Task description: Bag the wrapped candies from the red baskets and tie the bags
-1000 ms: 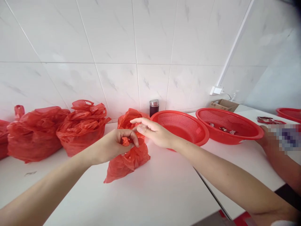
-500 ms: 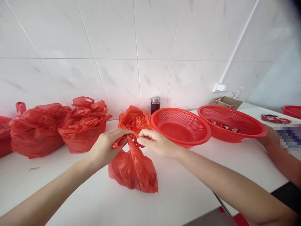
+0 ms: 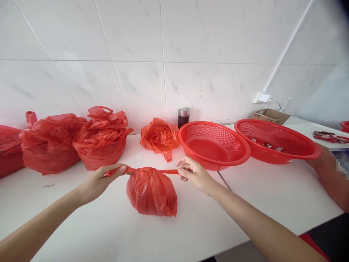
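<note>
In front of me a filled red plastic bag [image 3: 152,194] sits on the white table, its neck gathered at the top. My left hand [image 3: 105,180] is closed around one handle of the bag, stretched out to the left. The other handle runs taut to the right, pinched between thumb and fingers of my right hand [image 3: 195,174]. What the bag contains is hidden by the plastic. Just behind it lies a crumpled orange-red plastic bag [image 3: 158,136], touched by neither hand.
Several bulging red bags, one a full bag [image 3: 100,145], line the wall at left. A red mesh basket [image 3: 215,145] and a second basket [image 3: 275,140] holding small packets stand at right. Behind are a dark jar [image 3: 183,117] and cardboard box [image 3: 271,115]. Another person's arm [image 3: 327,178] is far right.
My hands have moved apart, left and right, pulling the two handles out straight. The bag's neck is now drawn tight, where before both hands met above it.
</note>
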`<state>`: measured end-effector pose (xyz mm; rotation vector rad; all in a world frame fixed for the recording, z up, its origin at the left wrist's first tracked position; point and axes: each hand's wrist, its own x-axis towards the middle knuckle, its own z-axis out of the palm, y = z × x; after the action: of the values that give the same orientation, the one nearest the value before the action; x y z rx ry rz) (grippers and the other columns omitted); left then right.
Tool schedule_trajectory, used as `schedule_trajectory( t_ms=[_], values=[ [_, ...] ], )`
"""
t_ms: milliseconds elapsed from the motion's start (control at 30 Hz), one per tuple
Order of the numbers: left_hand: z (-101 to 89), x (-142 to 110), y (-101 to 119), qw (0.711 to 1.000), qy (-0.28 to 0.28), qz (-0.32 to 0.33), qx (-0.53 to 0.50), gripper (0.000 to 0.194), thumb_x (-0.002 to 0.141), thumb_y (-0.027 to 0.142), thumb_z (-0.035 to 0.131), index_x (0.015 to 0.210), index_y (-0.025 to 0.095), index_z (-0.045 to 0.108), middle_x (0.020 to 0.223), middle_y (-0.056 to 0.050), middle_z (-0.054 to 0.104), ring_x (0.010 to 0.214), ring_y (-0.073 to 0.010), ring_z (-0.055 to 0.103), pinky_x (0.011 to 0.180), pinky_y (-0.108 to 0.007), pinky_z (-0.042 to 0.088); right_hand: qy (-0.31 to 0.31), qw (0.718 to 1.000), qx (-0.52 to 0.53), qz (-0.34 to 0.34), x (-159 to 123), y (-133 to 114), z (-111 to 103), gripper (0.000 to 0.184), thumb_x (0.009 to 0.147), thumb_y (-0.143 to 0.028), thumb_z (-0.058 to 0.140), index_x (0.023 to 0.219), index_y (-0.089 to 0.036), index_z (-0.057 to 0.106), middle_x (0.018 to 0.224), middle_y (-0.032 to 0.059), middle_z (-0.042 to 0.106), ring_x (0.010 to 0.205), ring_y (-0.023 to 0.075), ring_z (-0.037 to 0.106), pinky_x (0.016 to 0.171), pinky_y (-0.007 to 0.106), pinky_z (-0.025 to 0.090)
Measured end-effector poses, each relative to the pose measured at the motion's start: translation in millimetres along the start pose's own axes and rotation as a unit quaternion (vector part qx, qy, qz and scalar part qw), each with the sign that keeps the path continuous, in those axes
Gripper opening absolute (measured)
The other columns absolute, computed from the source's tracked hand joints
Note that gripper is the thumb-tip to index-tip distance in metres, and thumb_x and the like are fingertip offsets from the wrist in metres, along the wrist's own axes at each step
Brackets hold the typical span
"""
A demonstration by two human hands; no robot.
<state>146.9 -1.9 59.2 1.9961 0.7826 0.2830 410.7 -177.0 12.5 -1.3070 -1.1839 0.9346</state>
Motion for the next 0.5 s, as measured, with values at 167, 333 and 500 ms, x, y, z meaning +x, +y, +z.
schedule_trajectory(
  t_ms=[167, 333, 500],
  values=[
    [40.6, 19, -15, 0.991, 0.114, 0.054, -0.053, 0.046, 0.092, 0.057, 0.038, 0.102, 0.020, 0.064, 0.109, -0.008, 0.069, 0.101, -0.0226, 0.062, 0.099, -0.034, 0.042, 0.086, 0.996, -0.030, 0.021, 11, 32, 16, 0.027, 0.090, -0.045, 0.051, 0.103, -0.022, 0.054, 0.086, 0.0008, 0.059, 0.083, 0.0152, 0.059, 0.079, 0.032, 0.049],
    [87.0, 55, -28, 0.977, 0.194, 0.020, 0.083, 0.046, 0.095, 0.054, 0.021, 0.095, 0.023, 0.055, 0.087, -0.004, 0.068, 0.078, -0.0198, 0.064, 0.074, -0.030, 0.049, 0.029, 0.987, -0.159, 0.026, 20, 50, 47, 0.042, 0.086, -0.041, 0.061, 0.123, -0.027, 0.046, 0.113, 0.0040, 0.065, 0.099, 0.0175, 0.063, 0.085, 0.030, 0.048],
    [87.2, 74, -34, 0.959, 0.164, -0.026, 0.229, 0.022, 0.090, 0.038, 0.042, 0.089, 0.027, 0.060, 0.076, -0.004, 0.068, 0.072, -0.0228, 0.062, 0.070, -0.033, 0.043, 0.045, 0.931, -0.361, 0.022, 21, 65, 37, 0.019, 0.094, -0.023, 0.044, 0.108, -0.027, 0.056, 0.106, 0.0006, 0.069, 0.096, 0.0165, 0.064, 0.081, 0.028, 0.045]
  ],
)
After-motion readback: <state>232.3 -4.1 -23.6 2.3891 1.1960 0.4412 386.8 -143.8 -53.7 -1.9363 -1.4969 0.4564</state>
